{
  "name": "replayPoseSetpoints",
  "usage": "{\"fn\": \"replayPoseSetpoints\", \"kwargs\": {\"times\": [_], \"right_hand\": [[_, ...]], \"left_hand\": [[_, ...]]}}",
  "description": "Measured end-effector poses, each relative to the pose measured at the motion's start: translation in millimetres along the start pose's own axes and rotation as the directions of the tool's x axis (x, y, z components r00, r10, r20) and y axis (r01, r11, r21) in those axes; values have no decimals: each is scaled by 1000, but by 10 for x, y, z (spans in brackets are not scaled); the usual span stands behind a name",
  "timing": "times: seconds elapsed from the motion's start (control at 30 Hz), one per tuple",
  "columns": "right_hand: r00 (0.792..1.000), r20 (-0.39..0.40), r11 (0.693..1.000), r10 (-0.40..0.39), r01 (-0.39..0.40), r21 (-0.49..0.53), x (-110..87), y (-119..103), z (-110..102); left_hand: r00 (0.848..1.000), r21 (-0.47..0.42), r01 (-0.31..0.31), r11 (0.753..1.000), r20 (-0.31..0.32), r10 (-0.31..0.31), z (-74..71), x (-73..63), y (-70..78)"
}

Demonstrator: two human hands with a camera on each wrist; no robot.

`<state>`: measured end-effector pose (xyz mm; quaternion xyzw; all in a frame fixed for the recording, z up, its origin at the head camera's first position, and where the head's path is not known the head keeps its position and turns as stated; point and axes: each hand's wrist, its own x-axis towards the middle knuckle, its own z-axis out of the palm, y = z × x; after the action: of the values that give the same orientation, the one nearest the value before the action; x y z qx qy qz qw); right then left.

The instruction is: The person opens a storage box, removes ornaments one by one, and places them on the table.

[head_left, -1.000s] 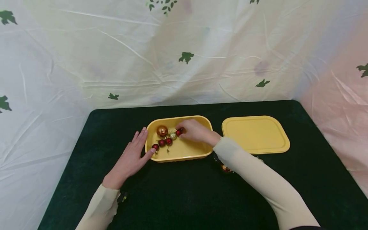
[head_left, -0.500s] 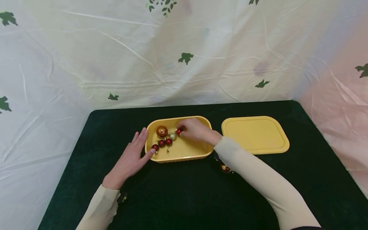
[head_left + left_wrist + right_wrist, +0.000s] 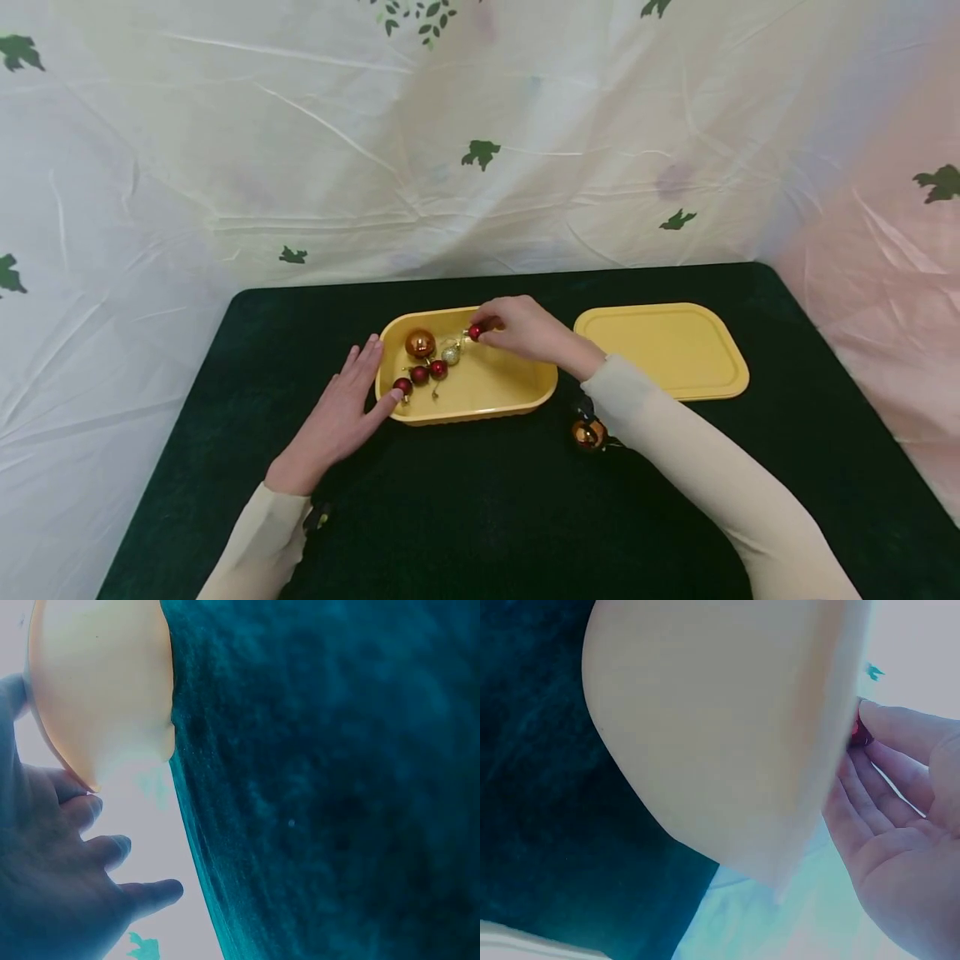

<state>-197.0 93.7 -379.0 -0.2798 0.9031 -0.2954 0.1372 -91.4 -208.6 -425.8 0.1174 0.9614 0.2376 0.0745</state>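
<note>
In the head view my right hand (image 3: 528, 329) pinches a small red Christmas bauble (image 3: 475, 332) between thumb and fingers, above the back of a yellow plastic box (image 3: 502, 392). The right wrist view shows part of that red bauble (image 3: 860, 733) at the fingertips, partly hidden by the box wall. My left hand (image 3: 333, 429) rests against the box's left end, fingers extended along the outside and thumb over the rim. In the box's left half lie a copper bauble (image 3: 420, 343), a gold glittery bauble (image 3: 451, 356) and dark red baubles (image 3: 419, 375).
A flat yellow lid (image 3: 663, 350) lies to the right of the box on the dark green table (image 3: 465, 517). Near my right sleeve, another copper bauble (image 3: 588, 433) sits on the cloth. A pale curtain (image 3: 337, 150) hangs behind the table.
My right hand has risen with the red bauble, moving up and slightly right, away from the other baubles. More of the copper bauble by the sleeve shows. The left hand stays in place.
</note>
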Motion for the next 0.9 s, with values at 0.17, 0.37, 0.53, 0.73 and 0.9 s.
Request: {"fn": "replayPoseSetpoints", "kwargs": {"times": [0.17,0.37,0.53,0.73,0.9], "right_hand": [[999,-34,999,-18,19,33,-116,11,-63],[996,-85,998,-32,36,47,-265,39,-121],[992,-125,995,-33,44,88,-417,60,-180],[987,-158,992,-16,36,124,-596,82,-249],[984,-175,986,-11,39,161,-710,100,-282]], "left_hand": [[1000,-2,8,1000,6,-8,3,-6,-2],[1000,-1,8,1000,11,-8,8,3,-6],[1000,-4,6,1000,8,-6,6,7,0],[1000,0,0,1000,8,0,6,9,0],[1000,1,0,1000,6,0,10,8,-2]]}}
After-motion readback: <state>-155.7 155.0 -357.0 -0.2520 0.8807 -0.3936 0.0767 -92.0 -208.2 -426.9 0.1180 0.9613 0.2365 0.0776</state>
